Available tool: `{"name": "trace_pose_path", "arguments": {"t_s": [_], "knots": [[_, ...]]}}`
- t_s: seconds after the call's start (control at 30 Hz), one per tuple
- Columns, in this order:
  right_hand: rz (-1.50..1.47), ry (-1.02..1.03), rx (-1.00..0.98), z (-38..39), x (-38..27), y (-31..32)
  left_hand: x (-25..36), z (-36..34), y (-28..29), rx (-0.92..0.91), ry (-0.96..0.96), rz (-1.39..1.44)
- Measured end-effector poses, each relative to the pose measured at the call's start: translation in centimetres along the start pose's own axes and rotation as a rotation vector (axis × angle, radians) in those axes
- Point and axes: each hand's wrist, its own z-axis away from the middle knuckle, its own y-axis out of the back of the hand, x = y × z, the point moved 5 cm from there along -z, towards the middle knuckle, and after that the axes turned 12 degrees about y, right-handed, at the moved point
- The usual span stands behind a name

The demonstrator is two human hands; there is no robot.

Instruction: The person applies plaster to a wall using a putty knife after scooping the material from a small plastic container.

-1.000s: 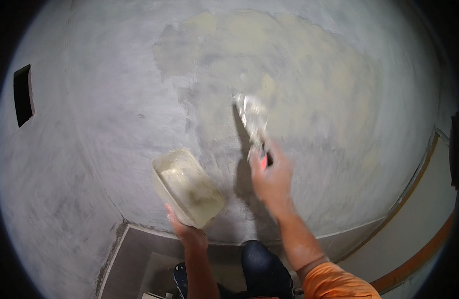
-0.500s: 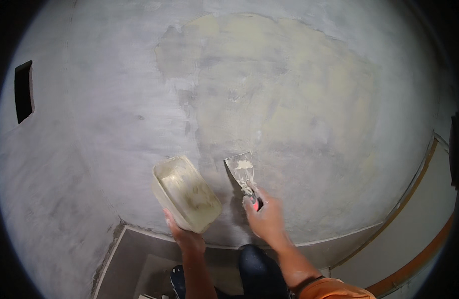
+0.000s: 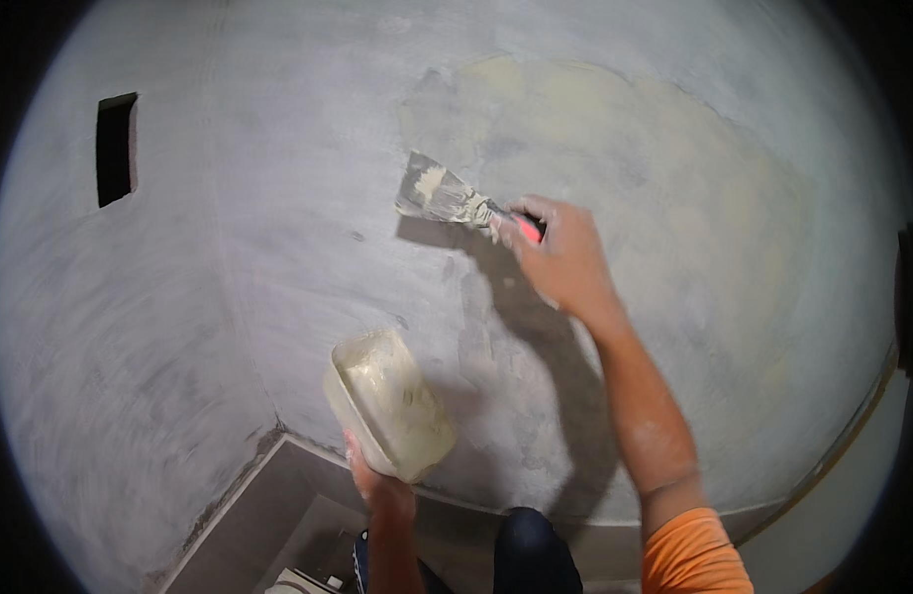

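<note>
My right hand (image 3: 567, 255) grips the red-and-black handle of a putty knife (image 3: 442, 193). Its wide metal blade carries a smear of pale putty and points to the upper left, close to the wall; whether the edge touches is hard to tell. Low in front of me, my left hand (image 3: 379, 483) holds a cream plastic tub (image 3: 402, 411) from below and its left side, the tub tilted so its inside shows. Thin putty residue coats the tub's inner walls. A yellowish patch (image 3: 674, 188) of filler spreads over the grey wall (image 3: 308, 247), right of the blade.
A dark rectangular opening (image 3: 116, 148) is cut in the wall at the left. The wall's corner runs down to a ledge (image 3: 249, 495) along the bottom. My knee (image 3: 536, 549) shows below, and a pale panel (image 3: 823, 525) stands at the lower right.
My right hand has lifted the putty knife up the wall, its blade now turned leftward. The tub has shifted slightly right and down in view, and the whole view has swung left.
</note>
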Motion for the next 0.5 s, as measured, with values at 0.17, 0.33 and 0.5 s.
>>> {"name": "trace_pose_path", "arguments": {"t_s": [0.17, 0.33, 0.5], "knots": [[0.575, 0.279, -0.551, -5.3, -0.6, -0.5, -1.0, -1.9, 1.3, 0.032, -0.126, -0.025], [0.992, 0.284, -0.633, -8.1, -2.4, 0.1, -0.6, -1.3, 1.0, -0.003, -0.027, -0.008], [1.167, 0.265, -0.448, -11.6, -6.1, 6.9, -0.8, -2.3, 2.7, 0.039, -0.088, -0.081]]}}
